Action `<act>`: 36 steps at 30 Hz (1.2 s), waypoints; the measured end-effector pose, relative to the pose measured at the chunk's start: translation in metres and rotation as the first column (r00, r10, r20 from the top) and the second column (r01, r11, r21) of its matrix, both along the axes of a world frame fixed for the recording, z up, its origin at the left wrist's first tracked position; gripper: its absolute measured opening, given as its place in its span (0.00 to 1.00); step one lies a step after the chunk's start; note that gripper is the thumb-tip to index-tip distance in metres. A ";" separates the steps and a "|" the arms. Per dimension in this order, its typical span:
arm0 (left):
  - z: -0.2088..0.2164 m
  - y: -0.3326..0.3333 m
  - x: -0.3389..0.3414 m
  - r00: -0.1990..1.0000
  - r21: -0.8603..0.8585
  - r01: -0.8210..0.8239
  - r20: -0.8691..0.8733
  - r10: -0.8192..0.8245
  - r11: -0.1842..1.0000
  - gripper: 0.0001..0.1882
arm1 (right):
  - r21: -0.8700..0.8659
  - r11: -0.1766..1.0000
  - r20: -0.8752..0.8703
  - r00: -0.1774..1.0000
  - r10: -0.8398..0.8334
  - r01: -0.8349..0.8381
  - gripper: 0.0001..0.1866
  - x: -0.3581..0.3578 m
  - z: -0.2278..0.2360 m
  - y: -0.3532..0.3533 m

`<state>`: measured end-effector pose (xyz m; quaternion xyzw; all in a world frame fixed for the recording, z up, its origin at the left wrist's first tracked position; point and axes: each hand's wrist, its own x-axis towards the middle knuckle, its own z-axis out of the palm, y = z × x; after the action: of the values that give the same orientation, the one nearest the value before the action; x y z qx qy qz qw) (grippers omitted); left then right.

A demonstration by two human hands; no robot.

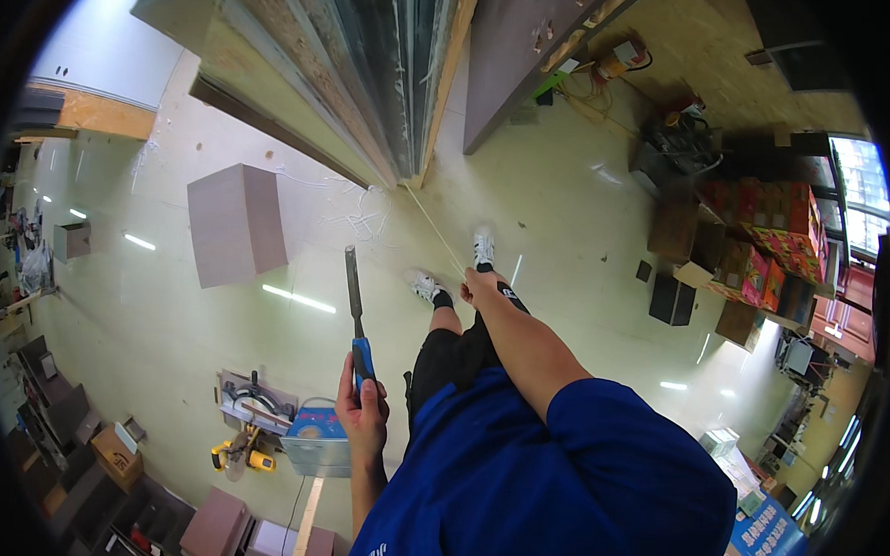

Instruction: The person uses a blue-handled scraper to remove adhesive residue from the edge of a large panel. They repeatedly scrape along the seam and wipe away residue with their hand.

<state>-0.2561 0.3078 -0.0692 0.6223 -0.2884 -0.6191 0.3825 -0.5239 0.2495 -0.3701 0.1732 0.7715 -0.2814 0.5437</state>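
My left hand [363, 414] is closed around the blue and black handle of a chisel [355, 299], its long metal blade pointing up and away from me. Low in front of my right leg, my right hand [480, 285] grips one end of a thin pale strip [435, 227]. That strip runs taut from my fingers to the foot of a stack of upright boards [373, 89]. Pale loose shavings or strips [359, 219] lie scattered on the floor by the boards.
A grey-brown box [236, 225] stands on the floor to the left. Near my left side are a yellow and black power saw [246, 454] and a blue-topped case [319, 440]. Stacked cartons [775, 226] and a black box [672, 300] are at right. A large panel [516, 55] leans beside the boards.
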 end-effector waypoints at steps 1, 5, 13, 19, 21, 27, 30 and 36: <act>0.001 0.001 -0.002 1.000 0.014 -0.012 -0.002 0.012 1.000 0.29 | 0.000 1.000 0.005 1.000 0.016 -0.016 0.11 -0.003 -0.010 0.008; 0.008 0.001 -0.009 0.998 0.008 -0.062 0.001 0.062 0.998 0.29 | 0.036 0.998 0.008 0.999 0.051 -0.052 0.10 -0.015 -0.025 0.024; 0.011 0.010 -0.030 0.993 -0.009 -0.114 0.000 0.114 0.993 0.28 | 0.023 0.985 0.050 0.985 0.168 -0.169 0.14 -0.058 -0.013 0.026; 0.020 0.013 -0.075 0.998 -0.053 0.019 0.053 -0.016 0.998 0.27 | -0.021 0.975 0.040 0.974 0.222 -0.221 0.13 -0.102 -0.008 0.026; 0.028 0.013 -0.095 0.999 -0.044 0.035 0.039 -0.033 0.998 0.27 | -0.125 0.945 0.022 0.951 0.308 -0.303 0.12 -0.110 -0.001 0.028; 0.036 0.036 -0.134 0.985 -0.011 0.095 0.145 -0.093 0.995 0.27 | -0.194 0.851 -0.016 0.869 0.495 -0.488 0.12 -0.112 0.003 0.033; 0.038 0.047 -0.142 0.981 0.045 0.096 0.162 -0.102 0.994 0.27 | -0.115 0.830 -0.048 0.838 0.544 -0.546 0.13 -0.114 -0.002 0.032; 0.025 0.085 -0.138 0.990 0.061 0.052 0.132 -0.059 0.997 0.28 | 0.062 0.604 -0.328 0.556 0.764 -0.794 0.18 -0.118 -0.054 0.043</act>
<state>-0.3940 0.3932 -0.0438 0.6647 -0.3126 -0.5946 0.3270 -0.6422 0.2921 -0.4241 -0.2597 0.8315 -0.0714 0.4858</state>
